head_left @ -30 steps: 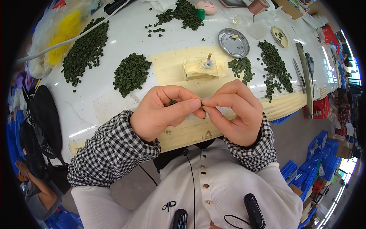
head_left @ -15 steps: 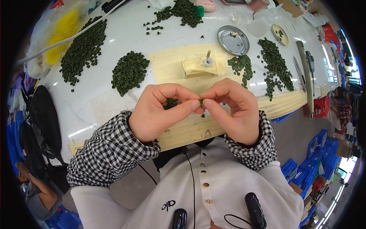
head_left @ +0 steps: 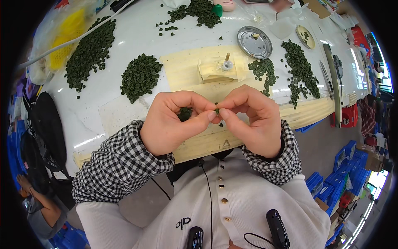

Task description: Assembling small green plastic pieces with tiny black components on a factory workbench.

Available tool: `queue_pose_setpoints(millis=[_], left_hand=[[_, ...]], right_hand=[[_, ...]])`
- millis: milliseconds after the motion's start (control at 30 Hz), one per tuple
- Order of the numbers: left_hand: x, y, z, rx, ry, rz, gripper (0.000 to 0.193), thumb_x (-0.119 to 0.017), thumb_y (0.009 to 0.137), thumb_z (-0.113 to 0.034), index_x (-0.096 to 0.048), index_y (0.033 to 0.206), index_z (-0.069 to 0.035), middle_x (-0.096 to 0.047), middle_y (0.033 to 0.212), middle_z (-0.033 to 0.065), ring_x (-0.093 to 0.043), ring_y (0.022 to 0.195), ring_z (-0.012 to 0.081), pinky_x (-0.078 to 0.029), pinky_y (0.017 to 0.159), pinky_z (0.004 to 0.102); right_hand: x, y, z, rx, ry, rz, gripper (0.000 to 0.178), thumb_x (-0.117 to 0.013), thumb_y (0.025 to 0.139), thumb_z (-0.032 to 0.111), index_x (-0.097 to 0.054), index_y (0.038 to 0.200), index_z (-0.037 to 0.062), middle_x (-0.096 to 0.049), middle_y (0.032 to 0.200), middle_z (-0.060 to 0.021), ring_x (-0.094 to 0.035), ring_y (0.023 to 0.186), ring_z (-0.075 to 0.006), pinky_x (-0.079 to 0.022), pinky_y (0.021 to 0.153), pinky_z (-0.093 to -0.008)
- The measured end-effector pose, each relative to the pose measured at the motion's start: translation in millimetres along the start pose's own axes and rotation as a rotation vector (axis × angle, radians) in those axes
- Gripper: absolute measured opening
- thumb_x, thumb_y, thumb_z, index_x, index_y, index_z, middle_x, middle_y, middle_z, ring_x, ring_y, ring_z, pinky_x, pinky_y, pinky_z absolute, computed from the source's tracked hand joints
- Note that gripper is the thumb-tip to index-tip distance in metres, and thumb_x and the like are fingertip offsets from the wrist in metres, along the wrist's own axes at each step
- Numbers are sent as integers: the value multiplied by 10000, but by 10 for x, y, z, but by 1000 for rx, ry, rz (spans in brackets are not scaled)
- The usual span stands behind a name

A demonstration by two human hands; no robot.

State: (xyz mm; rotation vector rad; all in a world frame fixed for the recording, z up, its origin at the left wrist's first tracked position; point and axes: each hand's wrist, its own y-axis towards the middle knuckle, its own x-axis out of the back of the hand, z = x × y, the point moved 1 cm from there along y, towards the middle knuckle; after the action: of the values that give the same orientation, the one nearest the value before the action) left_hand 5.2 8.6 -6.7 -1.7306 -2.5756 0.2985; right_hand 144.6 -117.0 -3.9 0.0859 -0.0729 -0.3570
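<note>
Over the front edge of the table, my left hand (head_left: 172, 120) and my right hand (head_left: 257, 122) meet fingertip to fingertip. Both pinch one tiny dark green piece (head_left: 217, 111) between thumbs and forefingers; its exact shape is mostly covered. Through the gap of my left fingers shows a small heap of similar green pieces (head_left: 185, 113). Just beyond my hands stands a block wrapped in cream tape (head_left: 210, 74), with a small whitish cup (head_left: 227, 65) and an upright brown stick (head_left: 227, 56) on it.
Piles of small green cup-like pieces (head_left: 141, 76) lie left, far and right on the white table (head_left: 137, 39). A round metal lid (head_left: 259, 52) sits at far right, near a cream dish (head_left: 305, 36). Tweezers (head_left: 326, 79) and a screwdriver (head_left: 338, 68) lie farther right. A white cable crosses far left.
My hands stay almost in place, still pinching the green piece; the fingertips have shifted very slightly. The piles and tools have not moved.
</note>
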Motion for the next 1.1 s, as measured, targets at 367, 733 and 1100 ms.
queue_pose_setpoints(millis=[367, 733, 1100], left_hand=[[47, 42, 15, 110, 80, 5, 119, -625, 832, -77, -639, 860, 38, -670, 788, 62, -590, 737, 79, -462, 714, 219], [85, 67, 8, 158, -156, -2, 153, -556, 872, -87, -598, 961, 30, -633, 829, 64, -483, 638, 46, -399, 578, 182], [77, 83, 41, 290, -637, 83, 261, -347, 986, -161, -525, 1066, 13, -622, 847, 72, -320, 478, 28, -278, 438, 163]], right_hand=[[257, -1, 58, 52, -370, -187, 78, -642, 774, -4, -623, 847, -20, -623, 788, -70, -597, 698, -116, -489, 640, -232], [427, 0, 19, 229, -906, -61, 115, -698, 671, 12, -612, 747, 23, -537, 704, -55, -478, 709, -223, -404, 611, -309], [344, 29, 2, 214, -1063, 35, 115, -630, 719, 12, -531, 775, 32, -497, 760, -90, -449, 733, -283, -389, 654, -358]])
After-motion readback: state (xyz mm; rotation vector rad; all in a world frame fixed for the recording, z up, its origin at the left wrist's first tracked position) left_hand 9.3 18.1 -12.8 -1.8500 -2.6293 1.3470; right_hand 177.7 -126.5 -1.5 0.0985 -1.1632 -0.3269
